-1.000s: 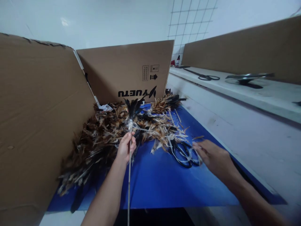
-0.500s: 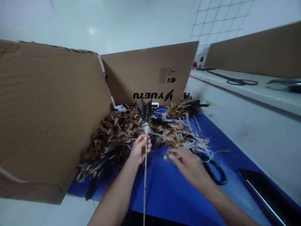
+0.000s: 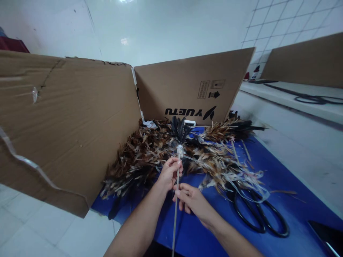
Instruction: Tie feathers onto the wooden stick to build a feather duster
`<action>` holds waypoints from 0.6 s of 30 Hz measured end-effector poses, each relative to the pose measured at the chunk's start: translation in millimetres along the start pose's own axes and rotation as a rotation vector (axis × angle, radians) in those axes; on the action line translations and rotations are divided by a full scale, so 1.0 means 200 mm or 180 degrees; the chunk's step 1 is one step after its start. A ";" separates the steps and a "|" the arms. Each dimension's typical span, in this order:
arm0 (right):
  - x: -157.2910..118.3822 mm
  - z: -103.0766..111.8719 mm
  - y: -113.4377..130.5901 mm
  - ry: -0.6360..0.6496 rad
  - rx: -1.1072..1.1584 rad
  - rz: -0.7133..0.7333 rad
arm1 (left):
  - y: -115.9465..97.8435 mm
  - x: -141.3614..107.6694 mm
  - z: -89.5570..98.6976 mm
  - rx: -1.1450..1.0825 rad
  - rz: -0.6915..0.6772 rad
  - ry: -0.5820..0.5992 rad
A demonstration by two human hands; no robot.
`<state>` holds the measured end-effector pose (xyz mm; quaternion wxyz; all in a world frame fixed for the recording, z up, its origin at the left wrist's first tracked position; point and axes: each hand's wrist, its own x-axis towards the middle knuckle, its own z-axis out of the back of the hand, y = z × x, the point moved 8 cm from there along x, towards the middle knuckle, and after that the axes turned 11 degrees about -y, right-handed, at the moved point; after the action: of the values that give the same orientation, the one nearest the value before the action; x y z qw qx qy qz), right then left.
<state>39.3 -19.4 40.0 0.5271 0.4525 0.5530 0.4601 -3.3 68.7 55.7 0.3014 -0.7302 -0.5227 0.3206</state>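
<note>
A thin stick [image 3: 175,225] stands nearly upright before me, with a tuft of black feathers [image 3: 179,129] at its top end. White binding [image 3: 180,151] wraps the base of the tuft, and a pale strip trails from it to the right. My left hand [image 3: 170,174] is closed around the stick just under the binding. Lower down, my right hand [image 3: 192,200] pinches the same stick between thumb and fingers. Behind both hands lies a pile of loose brown, black and pale feathers [image 3: 150,142].
Black-handled scissors [image 3: 264,217] and tangled white strips [image 3: 249,178] lie right of my hands on the blue tabletop [image 3: 284,178]. A dark flat object [image 3: 328,235] sits at the right edge. Cardboard panels [image 3: 107,107] stand left and behind. Another black-handled tool [image 3: 313,99] rests on a white ledge.
My right hand has come left from beside the scissors onto the stick. The small feathery bit at its fingertips no longer shows there. The view has turned left.
</note>
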 end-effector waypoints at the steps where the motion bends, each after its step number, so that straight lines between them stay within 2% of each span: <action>1: 0.01 0.01 0.00 -0.0034 0.0046 -0.0006 | 0.01 0.00 0.01 0.0059 0.0020 -0.0043; 6: 0.04 0.03 0.00 -0.0141 0.0124 0.0048 | 0.05 0.02 0.05 0.0239 0.0096 -0.0259; 14: 0.01 0.01 -0.05 0.0086 0.0131 0.0114 | 0.07 0.02 0.05 0.0249 0.0218 -0.0251; 18: 0.00 0.01 -0.06 0.0128 0.0092 0.0136 | 0.05 0.02 0.04 0.0380 0.0201 -0.0127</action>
<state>40.9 -22.0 27.8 0.4994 0.4624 0.5602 0.4722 -3.2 70.5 41.6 0.3237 -0.7205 -0.4852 0.3752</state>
